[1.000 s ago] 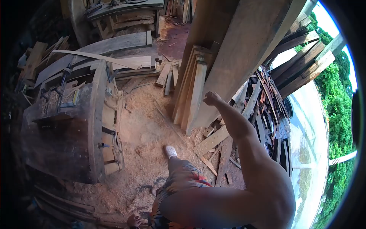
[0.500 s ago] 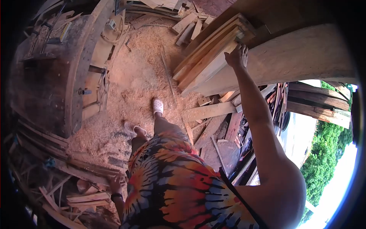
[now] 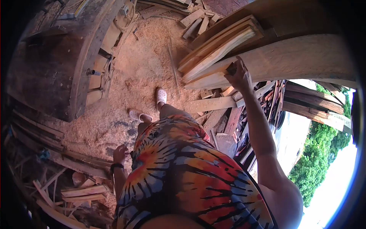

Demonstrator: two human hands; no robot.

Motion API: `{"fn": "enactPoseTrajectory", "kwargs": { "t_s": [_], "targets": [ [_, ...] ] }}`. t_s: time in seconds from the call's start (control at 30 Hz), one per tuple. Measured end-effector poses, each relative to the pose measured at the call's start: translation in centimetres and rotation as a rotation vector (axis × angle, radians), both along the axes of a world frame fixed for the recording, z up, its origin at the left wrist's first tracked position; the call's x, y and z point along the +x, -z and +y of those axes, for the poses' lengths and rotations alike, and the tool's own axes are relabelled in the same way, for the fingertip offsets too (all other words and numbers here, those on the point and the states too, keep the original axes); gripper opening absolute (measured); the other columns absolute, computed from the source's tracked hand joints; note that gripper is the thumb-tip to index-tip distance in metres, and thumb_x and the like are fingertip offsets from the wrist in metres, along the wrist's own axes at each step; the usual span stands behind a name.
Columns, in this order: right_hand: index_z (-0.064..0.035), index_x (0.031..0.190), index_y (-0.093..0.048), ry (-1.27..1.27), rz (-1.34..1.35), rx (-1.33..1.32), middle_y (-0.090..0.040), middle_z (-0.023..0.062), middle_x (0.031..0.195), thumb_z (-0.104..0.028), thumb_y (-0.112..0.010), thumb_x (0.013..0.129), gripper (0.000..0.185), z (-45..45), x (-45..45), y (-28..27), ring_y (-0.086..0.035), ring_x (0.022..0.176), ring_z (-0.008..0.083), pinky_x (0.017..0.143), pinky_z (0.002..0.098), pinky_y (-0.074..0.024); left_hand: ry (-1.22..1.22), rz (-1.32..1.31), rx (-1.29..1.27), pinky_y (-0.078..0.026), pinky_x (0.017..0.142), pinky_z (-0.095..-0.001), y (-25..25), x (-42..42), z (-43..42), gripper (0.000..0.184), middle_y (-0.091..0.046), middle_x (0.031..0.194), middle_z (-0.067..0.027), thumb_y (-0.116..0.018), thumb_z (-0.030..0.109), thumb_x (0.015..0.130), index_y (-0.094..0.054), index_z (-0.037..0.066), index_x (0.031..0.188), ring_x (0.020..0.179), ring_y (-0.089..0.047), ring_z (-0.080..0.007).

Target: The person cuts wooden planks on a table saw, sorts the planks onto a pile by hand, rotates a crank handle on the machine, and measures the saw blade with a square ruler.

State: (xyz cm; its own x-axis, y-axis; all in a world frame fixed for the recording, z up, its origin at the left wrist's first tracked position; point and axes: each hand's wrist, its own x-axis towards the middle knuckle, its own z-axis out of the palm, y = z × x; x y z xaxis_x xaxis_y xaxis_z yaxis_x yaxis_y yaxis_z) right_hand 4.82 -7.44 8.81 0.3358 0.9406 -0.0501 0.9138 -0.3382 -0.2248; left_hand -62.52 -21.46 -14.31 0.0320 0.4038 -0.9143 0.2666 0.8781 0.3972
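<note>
My right hand [image 3: 239, 75] is wrapped round the upper end of a pale wooden board [image 3: 209, 76], which leans away from the others. Just beside it, several more boards [image 3: 225, 45] stand together against a wide, large plank [image 3: 297, 57]. My left hand [image 3: 121, 154] hangs low beside my tie-dye shirt, its fingers partly curled and apart, with nothing seen in it. A dark band circles the left wrist.
A heavy wooden workbench [image 3: 49, 72] stands at the left. Sawdust [image 3: 145, 57] covers the floor round my light clogs. Offcuts [image 3: 215, 100] lie at the foot of the boards, and scrap wood [image 3: 84, 194] is piled at the lower left.
My right hand has come away from the group of boards, tilting one board out towards me. The left hand has risen slightly beside the shirt.
</note>
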Motion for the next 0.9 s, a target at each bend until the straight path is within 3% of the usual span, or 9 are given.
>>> {"fn": "enactPoseTrajectory", "kwargs": {
  "t_s": [0.1,0.2,0.43,0.53,0.63,0.7,0.77,0.83,0.9],
  "targets": [
    [-0.0086,0.124,-0.05,0.038,0.117,-0.088,-0.064,0.0229,0.114,-0.025,-0.079,0.069,0.064,3.1,-4.0,0.2,-0.063,0.103,0.0418,0.087,0.0479,-0.0517,0.093,0.047,0.216,-0.054,0.065,-0.0309,0.2,0.7,5.7,0.052,-0.068,0.105,-0.0154,-0.065,0.029,0.09,-0.057,-0.005,0.128,0.079,-0.068,-0.0203],
    [-0.011,0.126,-0.052,-0.129,0.078,-0.311,-0.068,0.0214,0.103,-0.027,-0.078,0.07,0.063,5.6,-6.8,2.1,-0.065,0.099,0.0412,0.086,0.0475,-0.0525,0.04,-0.008,0.294,-0.053,0.071,-0.0312,-5.9,2.3,11.0,0.054,-0.069,0.105,-0.0153,-0.065,0.03,0.09,-0.055,-0.004,0.132,0.078,-0.067,-0.0195],
    [-0.0103,0.119,-0.059,-0.397,0.065,-0.49,-0.07,0.019,0.103,-0.026,-0.079,0.069,0.056,6.9,-14.1,0.4,-0.067,0.1,0.0362,0.086,0.0439,-0.0539,0.075,-0.084,0.469,-0.053,0.076,-0.0309,-7.1,2.0,12.6,0.052,-0.069,0.104,-0.0137,-0.066,0.028,0.091,-0.055,-0.003,0.131,0.082,-0.067,-0.0186],
    [-0.0079,0.117,-0.059,-0.429,-0.022,-0.413,-0.071,0.0181,0.099,-0.023,-0.078,0.069,0.054,6.2,-16.9,-4.8,-0.068,0.096,0.035,0.083,0.0419,-0.0547,0.163,-0.228,0.514,-0.052,0.075,-0.0314,-6.5,4.0,12.8,0.055,-0.068,0.107,-0.0137,-0.065,0.029,0.091,-0.052,-0.002,0.134,0.085,-0.064,-0.0155],
    [-0.0042,0.111,-0.062,-0.446,0.013,-0.285,-0.071,0.0173,0.095,-0.022,-0.078,0.069,0.048,6.0,-18.0,-12.4,-0.07,0.088,0.0331,0.08,0.0393,-0.0554,0.405,-0.229,0.61,-0.053,0.08,-0.0331,-7.7,8.4,14.4,0.066,-0.066,0.114,-0.0185,-0.07,0.031,0.088,-0.045,-0.003,0.14,0.094,-0.066,-0.0212],
    [-0.0022,0.113,-0.062,-0.433,0.045,-0.257,-0.071,0.0168,0.097,-0.023,-0.08,0.068,0.052,5.4,-17.7,-16.8,-0.071,0.089,0.0271,0.08,0.0366,-0.055,0.528,-0.21,0.621,-0.052,0.089,-0.0367,-9.3,12.0,15.7,0.086,-0.06,0.125,-0.0256,-0.076,0.034,0.084,-0.031,-0.002,0.148,0.107,-0.065,-0.0304],
    [-0.0018,0.116,-0.062,-0.425,0.081,-0.202,-0.071,0.0151,0.098,-0.02,-0.079,0.069,0.053,4.4,-17.5,-20.4,-0.071,0.09,0.025,0.079,0.035,-0.0549,0.555,-0.291,0.803,-0.047,0.1,-0.0428,-11.3,15.1,16.6,0.104,-0.048,0.137,-0.0312,-0.08,0.038,0.078,-0.018,0.0,0.152,0.122,-0.055,-0.0403],
    [-0.0026,0.12,-0.062,-0.343,0.182,-0.157,-0.07,0.0134,0.097,-0.015,-0.077,0.072,0.052,2.7,-17.4,-23.5,-0.071,0.091,0.0242,0.078,0.0334,-0.0547,0.594,-0.229,1.071,-0.044,0.104,-0.0461,-11.0,18.8,16.8,0.11,-0.042,0.141,-0.0316,-0.083,0.038,0.074,-0.015,0.0,0.153,0.127,-0.049,-0.0432],
    [-0.0023,0.117,-0.065,-0.197,0.392,-0.103,-0.066,0.0155,0.106,-0.01,-0.073,0.077,0.042,1.8,-17.6,-26.9,-0.07,0.091,0.0248,0.072,0.0315,-0.0562,0.633,-0.135,1.327,-0.041,0.107,-0.0484,-12.1,21.5,17.5,0.115,-0.038,0.144,-0.0316,-0.085,0.039,0.07,-0.014,0.0,0.153,0.131,-0.044,-0.045]
  ]
}}
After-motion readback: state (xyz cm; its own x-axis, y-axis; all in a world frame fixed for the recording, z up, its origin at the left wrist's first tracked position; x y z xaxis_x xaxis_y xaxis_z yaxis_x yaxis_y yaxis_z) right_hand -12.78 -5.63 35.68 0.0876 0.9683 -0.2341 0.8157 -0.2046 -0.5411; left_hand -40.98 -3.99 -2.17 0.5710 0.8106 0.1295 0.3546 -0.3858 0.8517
